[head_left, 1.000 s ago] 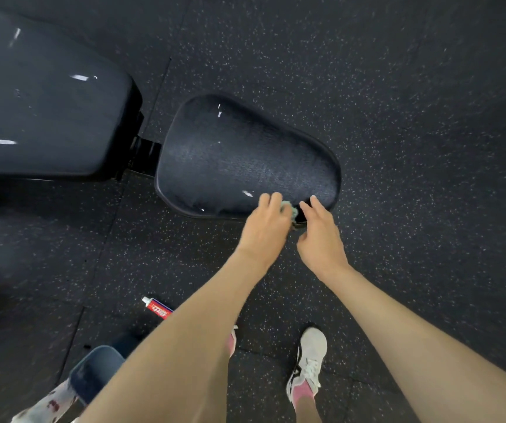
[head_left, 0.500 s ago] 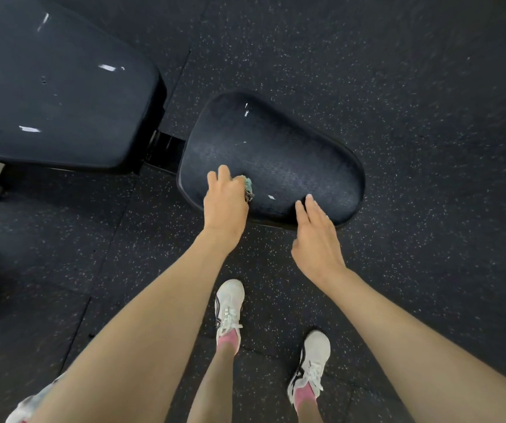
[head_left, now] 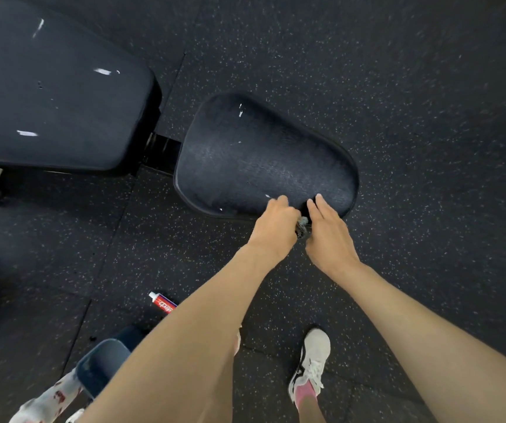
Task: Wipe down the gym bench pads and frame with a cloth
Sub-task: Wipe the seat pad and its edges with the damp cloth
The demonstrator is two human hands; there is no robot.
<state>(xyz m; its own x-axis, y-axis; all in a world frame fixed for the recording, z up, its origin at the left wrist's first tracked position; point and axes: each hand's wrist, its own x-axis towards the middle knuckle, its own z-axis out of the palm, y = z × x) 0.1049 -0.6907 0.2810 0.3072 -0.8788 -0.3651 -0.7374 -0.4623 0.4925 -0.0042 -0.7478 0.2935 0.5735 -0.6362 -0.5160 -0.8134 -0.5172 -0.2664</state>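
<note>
The black seat pad (head_left: 261,157) of the gym bench lies in the middle of the view, with the larger back pad (head_left: 53,93) at the upper left. A black frame bar (head_left: 161,151) joins them. My left hand (head_left: 276,228) grips a small greenish-grey cloth (head_left: 302,225) at the pad's near edge; only a scrap of the cloth shows between my hands. My right hand (head_left: 328,236) sits just beside it, its straight fingers touching the same edge of the pad.
Dark speckled rubber floor (head_left: 398,102) surrounds the bench. A red and white tube (head_left: 162,303) lies on the floor near my left forearm. My white shoe (head_left: 311,363) stands lower right. A blue-grey cuff over a patterned fabric (head_left: 99,361) shows at the bottom left.
My left hand slid with the cloth from the pad's near left edge to the right, ending next to my right hand. The view shifted, and the tube is in sight again.
</note>
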